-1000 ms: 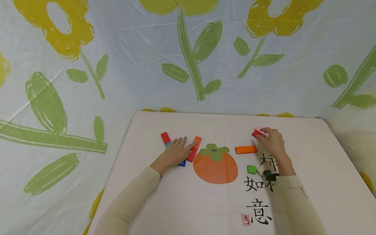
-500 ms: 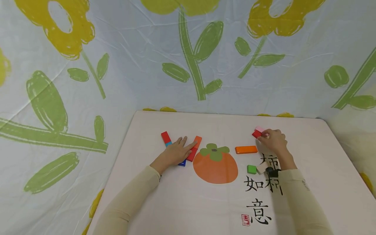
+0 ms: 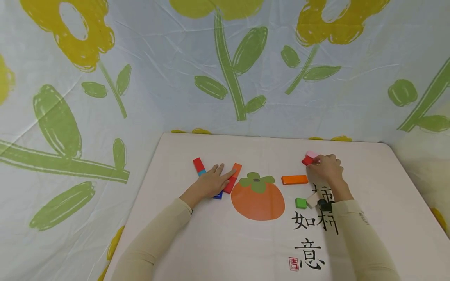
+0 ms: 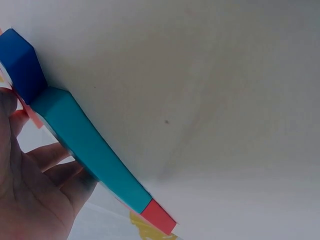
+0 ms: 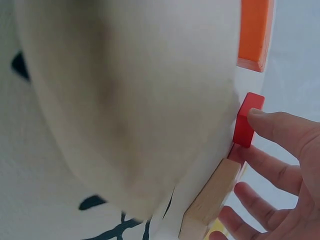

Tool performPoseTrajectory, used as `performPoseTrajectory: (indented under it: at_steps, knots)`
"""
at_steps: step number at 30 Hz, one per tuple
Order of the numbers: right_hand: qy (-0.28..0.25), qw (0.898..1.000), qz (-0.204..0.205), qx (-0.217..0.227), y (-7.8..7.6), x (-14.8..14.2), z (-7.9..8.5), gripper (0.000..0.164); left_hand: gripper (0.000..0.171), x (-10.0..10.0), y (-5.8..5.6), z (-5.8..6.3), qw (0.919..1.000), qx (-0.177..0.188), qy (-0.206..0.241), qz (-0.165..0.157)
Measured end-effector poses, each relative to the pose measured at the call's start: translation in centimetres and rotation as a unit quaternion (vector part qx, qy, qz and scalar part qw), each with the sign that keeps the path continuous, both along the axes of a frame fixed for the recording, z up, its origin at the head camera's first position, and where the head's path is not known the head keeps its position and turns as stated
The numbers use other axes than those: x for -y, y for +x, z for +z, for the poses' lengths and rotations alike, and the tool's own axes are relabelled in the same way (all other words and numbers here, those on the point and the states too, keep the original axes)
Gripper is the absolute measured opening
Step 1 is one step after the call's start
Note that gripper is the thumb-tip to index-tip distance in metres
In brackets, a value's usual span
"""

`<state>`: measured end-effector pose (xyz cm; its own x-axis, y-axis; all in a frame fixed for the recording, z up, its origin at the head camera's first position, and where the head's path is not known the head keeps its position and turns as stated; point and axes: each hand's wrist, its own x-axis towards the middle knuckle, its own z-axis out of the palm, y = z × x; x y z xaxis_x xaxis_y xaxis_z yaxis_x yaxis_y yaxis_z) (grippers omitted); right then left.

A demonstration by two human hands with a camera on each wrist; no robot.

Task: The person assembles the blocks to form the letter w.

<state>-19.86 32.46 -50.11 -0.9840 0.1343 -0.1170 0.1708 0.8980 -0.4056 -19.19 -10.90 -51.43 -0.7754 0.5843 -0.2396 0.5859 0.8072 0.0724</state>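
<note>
Floral cloth (image 3: 158,70) behind; pale worktop (image 3: 197,246). Red block (image 3: 306,160): towards far right corner, left of right hand's (image 3: 329,168) knuckles, pinched between thumb and index finger; pink block (image 3: 311,154) just beyond. Orange block (image 3: 294,179): nearer, leftward, long axis roughly parallel to far edge. Left hand (image 3: 210,182): well apart, fingers spread over teal block (image 4: 95,150). Worktop runs on to right edge.
</note>
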Motion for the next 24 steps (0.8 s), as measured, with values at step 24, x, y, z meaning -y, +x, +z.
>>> performPoseTrajectory:
  at_steps: [24]
  knots:
    - [-0.004,0.999,0.03,-0.041,0.0,2.4,1.9,0.037,0.057,-0.1,0.2,0.2,0.9998,0.017,-0.006,0.006]
